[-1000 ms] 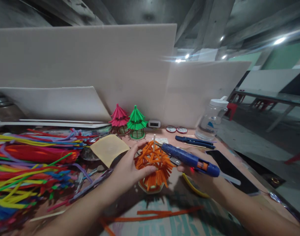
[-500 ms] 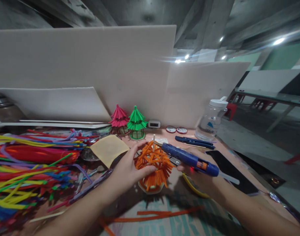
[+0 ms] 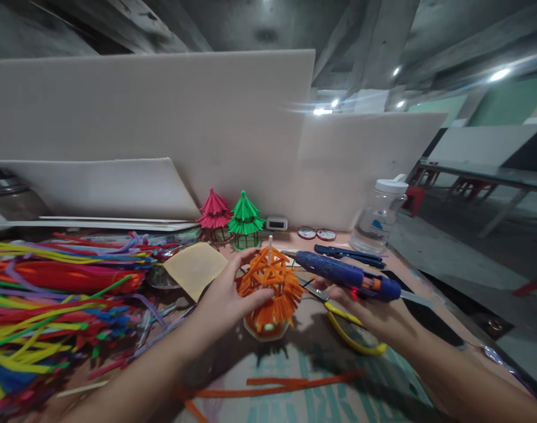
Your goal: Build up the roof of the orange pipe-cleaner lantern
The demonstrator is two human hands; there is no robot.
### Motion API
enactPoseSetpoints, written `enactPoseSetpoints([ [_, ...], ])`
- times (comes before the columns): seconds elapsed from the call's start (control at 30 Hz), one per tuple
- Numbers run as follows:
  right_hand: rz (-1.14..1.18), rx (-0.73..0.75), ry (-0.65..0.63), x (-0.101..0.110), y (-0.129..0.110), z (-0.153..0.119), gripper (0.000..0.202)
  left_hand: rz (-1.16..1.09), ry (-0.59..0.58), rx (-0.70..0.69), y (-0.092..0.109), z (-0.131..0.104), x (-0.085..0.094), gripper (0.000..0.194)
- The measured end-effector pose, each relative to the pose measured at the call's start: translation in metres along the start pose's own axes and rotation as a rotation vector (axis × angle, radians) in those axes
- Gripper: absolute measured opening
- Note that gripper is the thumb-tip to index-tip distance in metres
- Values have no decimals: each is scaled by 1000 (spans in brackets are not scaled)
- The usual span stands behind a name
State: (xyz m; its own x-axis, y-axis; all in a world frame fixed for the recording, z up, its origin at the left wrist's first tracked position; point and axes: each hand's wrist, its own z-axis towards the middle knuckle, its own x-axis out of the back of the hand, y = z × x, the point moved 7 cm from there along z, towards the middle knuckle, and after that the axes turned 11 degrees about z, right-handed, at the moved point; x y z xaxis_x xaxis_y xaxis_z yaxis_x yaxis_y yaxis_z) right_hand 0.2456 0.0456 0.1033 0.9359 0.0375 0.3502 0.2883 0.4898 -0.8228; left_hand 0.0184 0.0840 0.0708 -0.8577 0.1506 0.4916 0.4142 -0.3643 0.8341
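Observation:
My left hand [image 3: 233, 291] is closed round the left side of an orange model pavilion [image 3: 272, 288], its thumb across the front. Orange strips form the layered roof, and a thin pale stick rises from the top. In my right hand [image 3: 354, 305] is a blue glue gun [image 3: 339, 271], with a clear glue stick out of its back end. The gun's nozzle points left, close beside the pavilion's upper roof; I cannot tell if it touches. Yellow-handled scissors [image 3: 354, 335] lie under my right hand, partly hidden. Loose orange strips [image 3: 277, 388] lie in front.
Colourful pipe cleaners [image 3: 61, 299] pile up on the left. Pink [image 3: 214, 208] and green [image 3: 245, 214] model pavilions stand at the back, near a small digital display [image 3: 277, 224]. A water bottle [image 3: 378, 217], a blue cutter [image 3: 350, 255] and a yellowish square sheet [image 3: 195, 270] are also around.
The glue gun has moved slightly right, its nozzle drawing away from the stick. The orange pavilion has shifted a little left and tilted or turned in my left hand. More of the scissors shows.

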Motion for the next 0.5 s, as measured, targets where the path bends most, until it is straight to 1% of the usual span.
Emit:
enactPoseSetpoints([
  [0.1, 11, -18, -118, 1, 0, 3, 33, 34, 28, 4, -1, 3, 5, 67],
  [0.17, 11, -35, -170, 3, 3, 4, 32, 95, 55, 14, -3, 5, 9, 69],
  [0.23, 2, -44, -170, 6, 7, 6, 30, 142, 70, 19, -4, 5, 12, 69],
  [0.3, -10, -36, -159, 8, 8, 7, 29, 154, 59, 24, -6, 6, 12, 69],
  [0.5, 22, -9, -180, -2, 5, 10, 35, 171, 52, 29, -8, 6, 11, 72],
])
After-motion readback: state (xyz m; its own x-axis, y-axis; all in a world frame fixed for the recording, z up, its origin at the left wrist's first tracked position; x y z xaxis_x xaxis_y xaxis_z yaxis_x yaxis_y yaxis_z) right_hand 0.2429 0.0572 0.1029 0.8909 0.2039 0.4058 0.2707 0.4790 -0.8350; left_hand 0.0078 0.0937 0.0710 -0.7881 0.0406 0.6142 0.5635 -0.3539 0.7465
